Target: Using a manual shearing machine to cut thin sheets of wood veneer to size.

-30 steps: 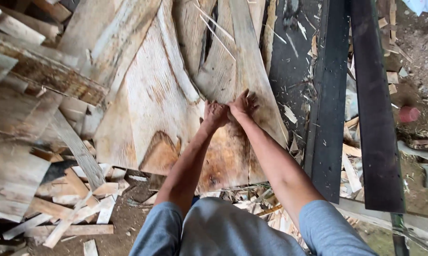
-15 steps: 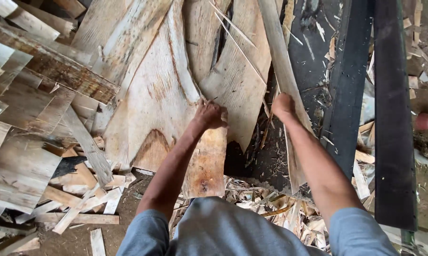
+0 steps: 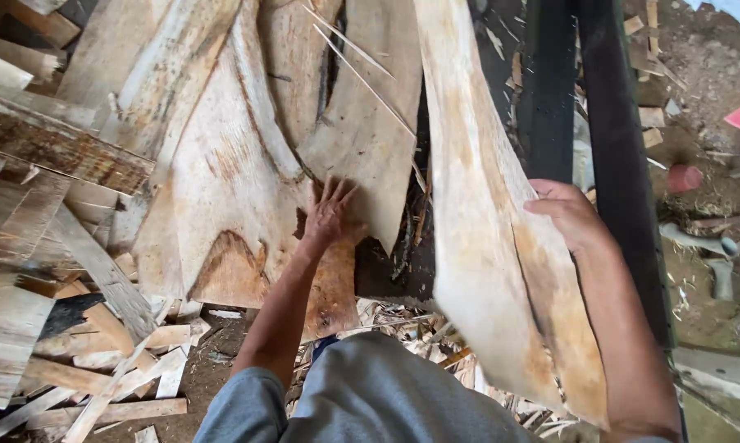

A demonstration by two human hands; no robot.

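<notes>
My right hand grips the right edge of a long pale sheet of wood veneer, lifted and tilted toward me. My left hand lies flat with fingers spread on another veneer sheet that rests on the pile. A brownish, darker piece of veneer sits just under that hand. The lower end of the lifted sheet hides part of my right forearm.
Rough planks and veneer offcuts are heaped at the left. Broken wood strips litter the dirt floor below. Dark upright beams stand at the right, with scraps and debris on the ground beyond.
My hands have parted. The right hand has pulled a long veneer sheet away to the right and toward me, while the left hand stays pressed on the pile.
</notes>
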